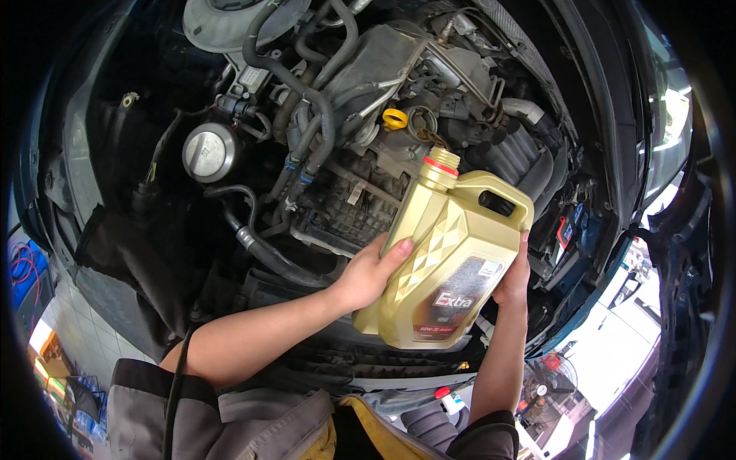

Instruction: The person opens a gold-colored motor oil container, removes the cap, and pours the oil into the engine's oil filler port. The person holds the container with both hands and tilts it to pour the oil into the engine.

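A gold oil jug with a red ring round its neck is tilted over the engine, its uncapped mouth pointing away from me. Brown oil runs from the mouth to the round oil filler opening. My left hand grips the jug's left side, thumb on the front face. On the opposite side my right hand is closed against the jug below its handle, with most of the fingers hidden behind it. A yellow dipstick handle stands just left of the filler opening.
Black hoses cross the engine bay left of the jug. Further left sits a round silver cap. Ribbed black ducting lies right of the filler. Along my body runs the car's front edge; a fan stands beyond at lower right.
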The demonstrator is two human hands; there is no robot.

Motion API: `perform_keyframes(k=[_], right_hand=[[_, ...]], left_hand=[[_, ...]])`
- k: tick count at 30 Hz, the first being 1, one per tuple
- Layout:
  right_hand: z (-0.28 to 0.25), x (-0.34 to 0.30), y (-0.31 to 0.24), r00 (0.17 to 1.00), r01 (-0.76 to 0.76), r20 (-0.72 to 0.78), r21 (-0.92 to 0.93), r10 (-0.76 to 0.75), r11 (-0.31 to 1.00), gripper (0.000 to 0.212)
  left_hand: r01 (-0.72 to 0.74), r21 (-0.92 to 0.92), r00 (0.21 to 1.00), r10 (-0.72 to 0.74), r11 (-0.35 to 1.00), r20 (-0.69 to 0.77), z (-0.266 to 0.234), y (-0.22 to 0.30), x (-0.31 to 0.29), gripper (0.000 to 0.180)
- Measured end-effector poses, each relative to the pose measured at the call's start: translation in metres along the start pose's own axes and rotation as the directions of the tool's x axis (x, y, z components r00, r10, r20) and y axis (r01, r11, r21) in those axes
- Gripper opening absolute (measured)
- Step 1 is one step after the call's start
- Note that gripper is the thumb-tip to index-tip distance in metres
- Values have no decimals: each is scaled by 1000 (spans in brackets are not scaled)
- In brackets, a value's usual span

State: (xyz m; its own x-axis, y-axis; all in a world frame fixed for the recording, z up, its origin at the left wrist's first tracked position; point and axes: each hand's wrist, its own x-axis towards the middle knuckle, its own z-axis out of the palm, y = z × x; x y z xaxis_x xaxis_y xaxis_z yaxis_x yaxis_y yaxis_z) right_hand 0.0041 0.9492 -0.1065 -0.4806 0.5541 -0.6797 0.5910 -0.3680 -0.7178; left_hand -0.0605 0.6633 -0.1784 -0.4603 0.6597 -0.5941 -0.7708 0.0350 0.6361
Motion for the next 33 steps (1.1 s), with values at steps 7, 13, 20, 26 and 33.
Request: perform_keyframes(k=[7,13,20,26,33], right_hand=[[6,-4,-3,1000,4,-30,-14,-4,1000,71],[2,-1,-1,1000,-8,-5,-9,8,1000,74],[-2,0,0,998,-36,-43,-1,35,999,74],[-3,2,1,1000,-23,1,6,23,1000,72],[-1,1,1,1000,-9,-23,-29,9,1000,72]], left_hand=[[29,-7,1000,-29,1000,0,-1,0,1,93],[-8,-42,1000,8,999,-6,1,2,-1,90],[6,-34,1000,-5,999,6,-1,1,0,91],[11,-13,1000,-11,1000,14,-1,-1,1,95],[-17,-36,1000,17,999,13,-1,-1,2,94]])
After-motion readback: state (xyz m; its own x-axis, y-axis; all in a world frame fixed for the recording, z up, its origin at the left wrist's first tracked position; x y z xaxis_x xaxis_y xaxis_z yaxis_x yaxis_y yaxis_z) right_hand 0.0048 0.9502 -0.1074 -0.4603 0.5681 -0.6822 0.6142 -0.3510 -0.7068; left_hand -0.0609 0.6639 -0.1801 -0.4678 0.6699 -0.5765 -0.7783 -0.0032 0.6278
